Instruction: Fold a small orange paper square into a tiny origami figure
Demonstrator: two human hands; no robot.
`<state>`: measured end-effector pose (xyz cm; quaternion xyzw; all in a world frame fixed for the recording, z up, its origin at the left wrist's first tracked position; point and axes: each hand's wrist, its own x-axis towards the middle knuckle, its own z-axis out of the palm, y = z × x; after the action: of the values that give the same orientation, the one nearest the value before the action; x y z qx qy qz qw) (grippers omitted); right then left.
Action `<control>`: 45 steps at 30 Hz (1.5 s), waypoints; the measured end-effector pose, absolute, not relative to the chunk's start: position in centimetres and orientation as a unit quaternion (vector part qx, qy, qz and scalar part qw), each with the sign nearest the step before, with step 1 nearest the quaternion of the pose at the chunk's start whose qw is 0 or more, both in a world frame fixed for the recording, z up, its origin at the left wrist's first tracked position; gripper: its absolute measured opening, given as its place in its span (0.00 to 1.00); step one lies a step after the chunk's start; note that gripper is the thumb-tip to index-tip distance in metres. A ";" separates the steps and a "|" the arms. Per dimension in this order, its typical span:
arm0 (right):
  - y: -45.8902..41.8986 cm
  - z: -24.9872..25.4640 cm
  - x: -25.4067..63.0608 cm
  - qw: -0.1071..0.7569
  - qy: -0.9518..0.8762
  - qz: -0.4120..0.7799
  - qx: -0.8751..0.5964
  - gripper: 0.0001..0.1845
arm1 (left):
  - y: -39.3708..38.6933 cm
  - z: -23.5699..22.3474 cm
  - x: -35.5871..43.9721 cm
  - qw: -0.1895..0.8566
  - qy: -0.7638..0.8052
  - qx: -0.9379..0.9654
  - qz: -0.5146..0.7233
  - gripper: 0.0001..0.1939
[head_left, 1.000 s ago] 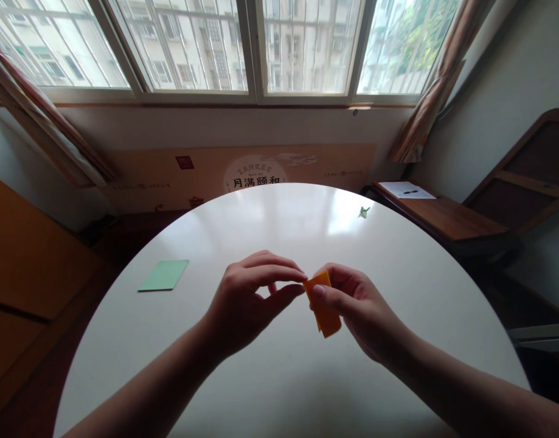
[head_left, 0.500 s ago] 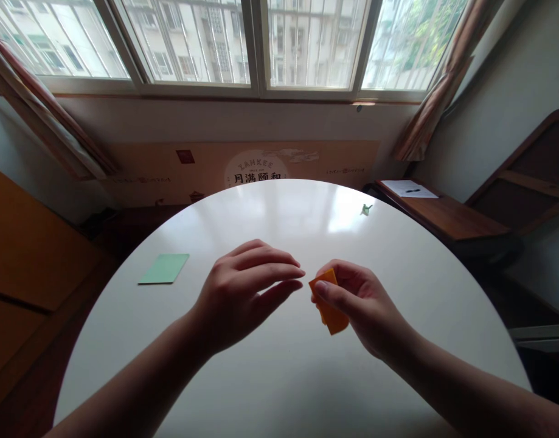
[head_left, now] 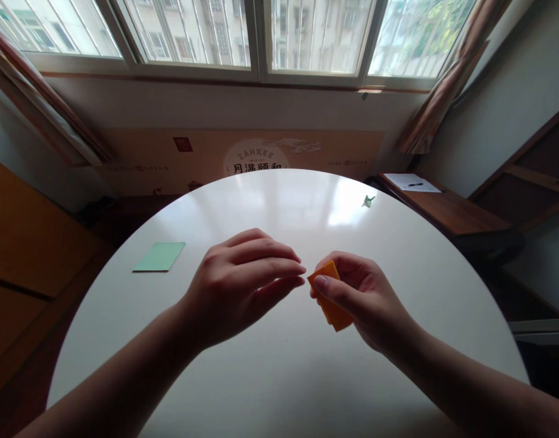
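Observation:
A small piece of folded orange paper (head_left: 336, 307) is pinched in my right hand (head_left: 365, 292), thumb on top and the other fingers partly hidden behind it. My left hand (head_left: 247, 280) hovers just left of the paper, its fingers stretched out and a narrow gap between thumb and fingers. Nothing shows in that hand, and its fingertips stop short of the orange paper. Farther left, a green square of paper (head_left: 159, 257) lies flat on the white round table (head_left: 270, 389).
Near the table's far right edge sits a small green-and-white folded figure (head_left: 368, 201). Beyond that edge stands a wooden side table (head_left: 471, 213) with a white sheet (head_left: 409, 182) and a dark pen on it. A wall and windows are behind the table.
My view has tipped slightly downward, so the background sits higher. The orange paper is tilted a little differently in my right hand. My left hand stays beside it.

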<state>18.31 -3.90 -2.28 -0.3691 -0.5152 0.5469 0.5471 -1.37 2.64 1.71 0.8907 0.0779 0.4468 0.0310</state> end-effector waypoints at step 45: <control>-4.4 -2.0 18.3 0.535 -0.540 0.519 -0.392 0.08 | 2.3 1.6 -1.5 -0.027 0.068 0.907 0.414 0.06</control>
<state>18.33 -4.36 -1.96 -0.3919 -0.5396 0.5191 0.5346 -1.51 2.28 1.62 0.9074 0.0678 0.4139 -0.0275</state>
